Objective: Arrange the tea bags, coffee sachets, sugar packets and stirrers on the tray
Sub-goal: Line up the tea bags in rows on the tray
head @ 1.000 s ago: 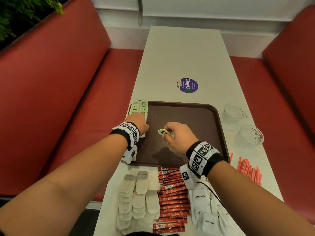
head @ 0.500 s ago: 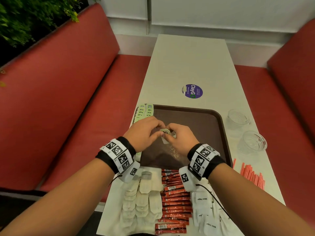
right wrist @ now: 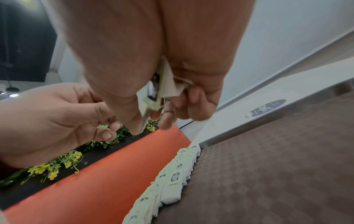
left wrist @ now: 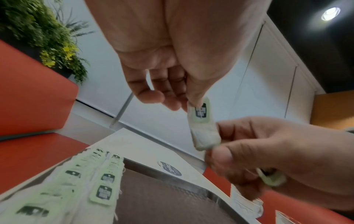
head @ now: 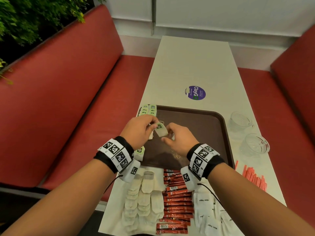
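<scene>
Both hands meet above the left part of the brown tray (head: 196, 126). Between them hangs one tea bag (head: 161, 131) with a green tag. My left hand (head: 153, 126) pinches its tag end (left wrist: 201, 112) with thumb and finger. My right hand (head: 167, 135) pinches the lower end (left wrist: 206, 141) and keeps more tea bags (right wrist: 159, 91) tucked in its palm. Two rows of tea bags (head: 148, 110) lie along the tray's left edge. On the near table lie loose tea bags (head: 144, 198), red coffee sachets (head: 177, 201), white sugar packets (head: 209, 215) and, to the right, red stirrers (head: 254, 178).
Two glass cups (head: 240, 120) (head: 255, 145) stand right of the tray. A purple sticker (head: 195, 92) marks the table beyond it. Red bench seats run along both sides, and plants (head: 34, 17) hang behind the left one.
My left hand left the tea bag rows at the tray's edge and came right to meet the right hand. It now pinches the tea bag that the right hand holds up.
</scene>
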